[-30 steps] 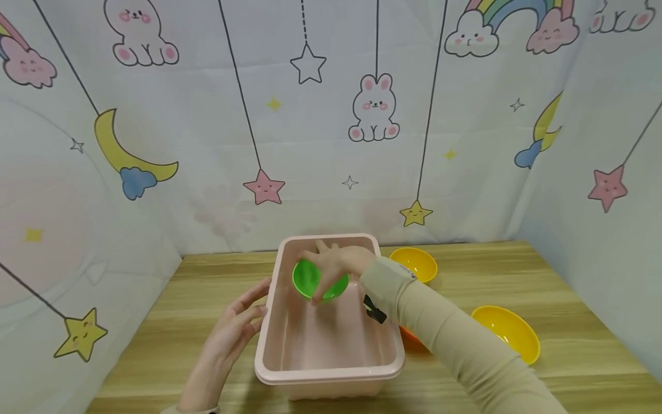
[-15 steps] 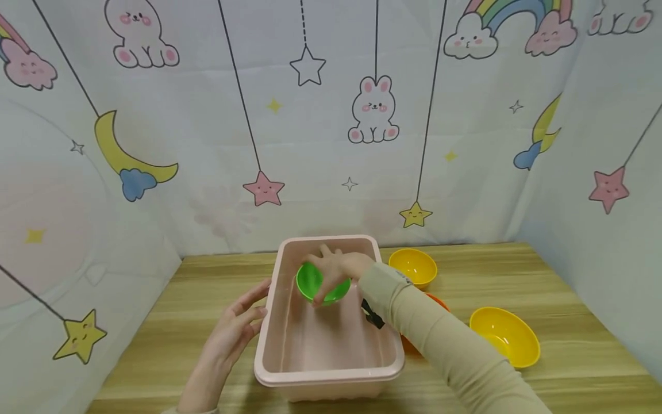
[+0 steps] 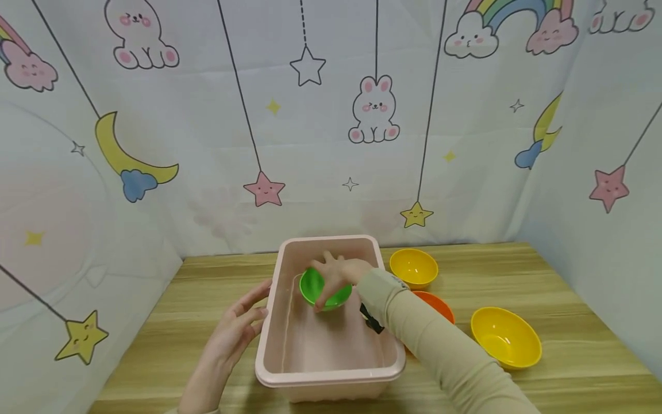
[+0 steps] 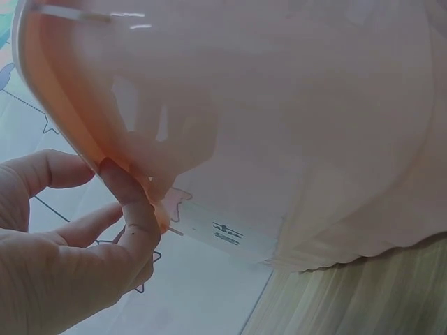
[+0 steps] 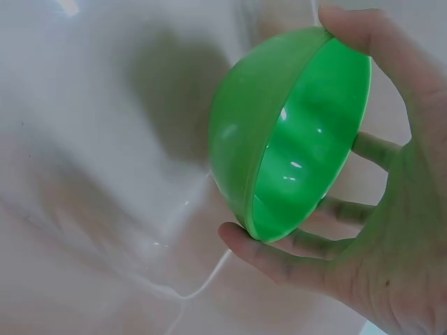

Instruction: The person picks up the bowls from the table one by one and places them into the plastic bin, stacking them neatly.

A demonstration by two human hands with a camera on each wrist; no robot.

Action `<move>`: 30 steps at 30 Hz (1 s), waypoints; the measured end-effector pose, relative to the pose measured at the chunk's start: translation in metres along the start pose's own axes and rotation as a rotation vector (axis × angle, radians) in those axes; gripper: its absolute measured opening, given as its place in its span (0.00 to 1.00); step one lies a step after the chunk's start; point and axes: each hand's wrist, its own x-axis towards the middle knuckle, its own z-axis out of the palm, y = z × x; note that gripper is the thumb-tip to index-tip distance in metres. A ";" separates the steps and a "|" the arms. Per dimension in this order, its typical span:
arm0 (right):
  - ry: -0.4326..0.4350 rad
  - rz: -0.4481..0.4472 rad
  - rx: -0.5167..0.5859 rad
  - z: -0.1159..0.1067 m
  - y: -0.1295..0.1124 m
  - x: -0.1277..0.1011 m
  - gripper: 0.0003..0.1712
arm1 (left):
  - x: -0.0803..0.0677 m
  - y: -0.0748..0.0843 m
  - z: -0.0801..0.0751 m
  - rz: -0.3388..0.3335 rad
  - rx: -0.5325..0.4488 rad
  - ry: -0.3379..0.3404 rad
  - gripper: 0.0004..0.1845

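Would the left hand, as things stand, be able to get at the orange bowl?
Probably not directly: the left hand rests at the pink bin's left wall, while the orange bowl lies beyond the bin's right side, behind the right forearm.

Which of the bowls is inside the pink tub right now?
The green bowl, gripped by the right hand inside the pink tub. The two yellow bowls and the orange bowl sit on the table.

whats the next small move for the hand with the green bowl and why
Probably lower it a little further and let go. The right hand grips the green bowl by its rim, tilted, inside the pink bin, apparently just above the bare floor. The left hand rests against the bin's side, steadying it.
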 end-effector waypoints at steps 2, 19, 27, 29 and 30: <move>-0.003 0.012 0.003 0.002 0.000 0.002 0.56 | 0.000 0.000 0.000 0.000 0.001 0.002 0.33; -0.013 0.037 -0.005 0.015 -0.007 0.009 0.58 | 0.000 0.000 -0.001 0.004 -0.006 -0.002 0.34; -0.012 0.058 -0.041 0.016 -0.009 0.010 0.58 | 0.000 0.001 0.000 -0.011 -0.008 0.013 0.34; -0.018 0.066 -0.050 0.016 -0.010 0.011 0.58 | 0.000 0.001 0.000 -0.011 -0.002 0.014 0.35; -0.022 0.069 -0.053 0.017 -0.010 0.011 0.58 | 0.001 0.001 0.000 -0.012 0.000 0.013 0.35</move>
